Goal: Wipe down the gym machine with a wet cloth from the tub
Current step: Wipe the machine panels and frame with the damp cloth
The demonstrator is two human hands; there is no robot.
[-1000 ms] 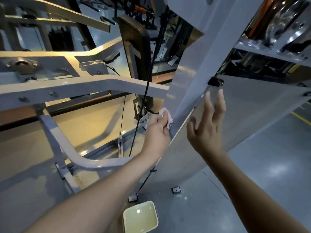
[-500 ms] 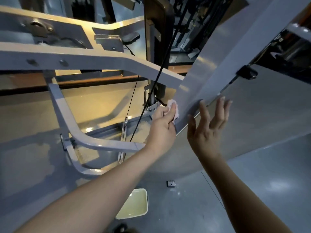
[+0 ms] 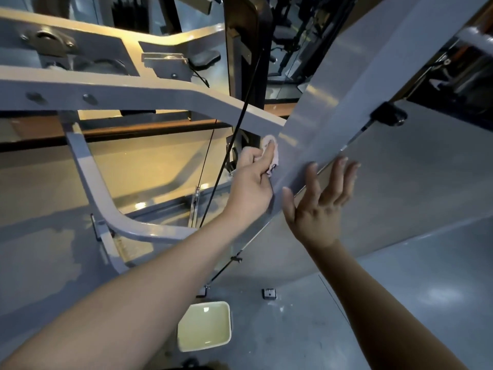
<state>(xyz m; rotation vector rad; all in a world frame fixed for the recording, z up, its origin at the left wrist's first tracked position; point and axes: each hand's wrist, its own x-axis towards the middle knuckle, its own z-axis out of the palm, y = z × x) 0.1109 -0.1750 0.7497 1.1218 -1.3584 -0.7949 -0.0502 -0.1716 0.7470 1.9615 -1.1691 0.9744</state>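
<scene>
most of the cloth [image 3: 270, 154] is hidden behind the left hand [image 3: 250, 182]; only a small pale pink crumple shows past the fingers. the top of the slanted grey post [image 3: 333, 102] runs out of the picture. below the post, on the floor, sits the cream tub [image 3: 226, 325]; its inside shines, but whether that is water is hard to tell. the left hand's fingers curl round the cloth and press it against the post's left face. the right hand [image 3: 320, 204] is spread, fingertips at the post's right edge.
</scene>
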